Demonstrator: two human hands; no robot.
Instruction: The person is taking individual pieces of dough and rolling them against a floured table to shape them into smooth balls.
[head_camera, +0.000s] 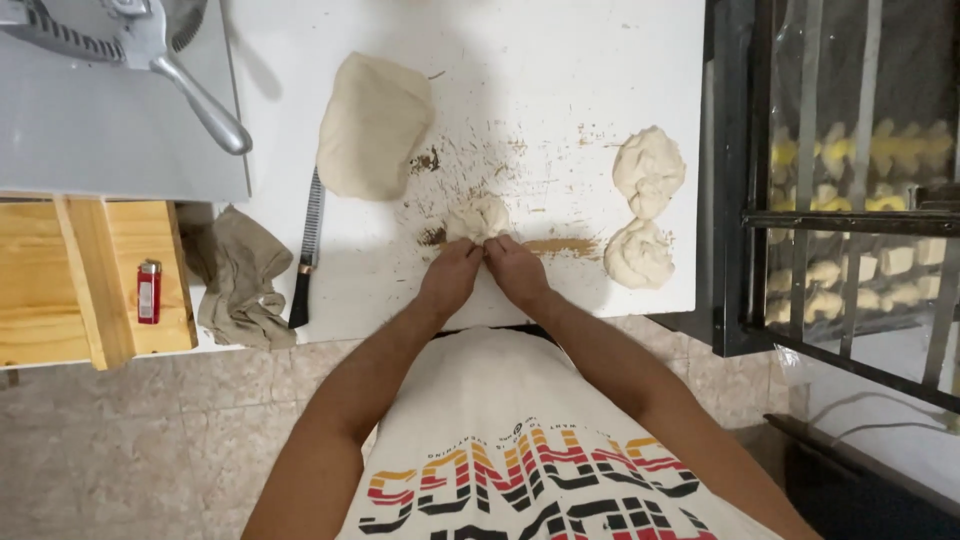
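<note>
Seen from the head camera, both hands are working at one small dough piece (478, 218) lying on the white bench (560, 80). That piece serves as the landmark: the left hand (450, 277) is sitting just below it on the left, the right hand (514, 268) just below it on the right, and the two hands are touching each other. Their fingers are curling narrowly together and pinching the near edge of the small dough piece. Up and to the left of it, a large dough mass (372, 125) is lying on the bench. Further left of it, a serrated knife (306, 250) is lying lengthwise, and beyond the knife a crumpled cloth (240, 275) is hanging over the bench edge. A red lighter (148, 291) is lying on a wooden board (90, 270) beyond the cloth. To the right of the small dough piece, two shaped dough lumps (645, 205) are sitting near the bench edge, touching each other. Far right, a metal rack (850, 180) is holding pale pastries.
</note>
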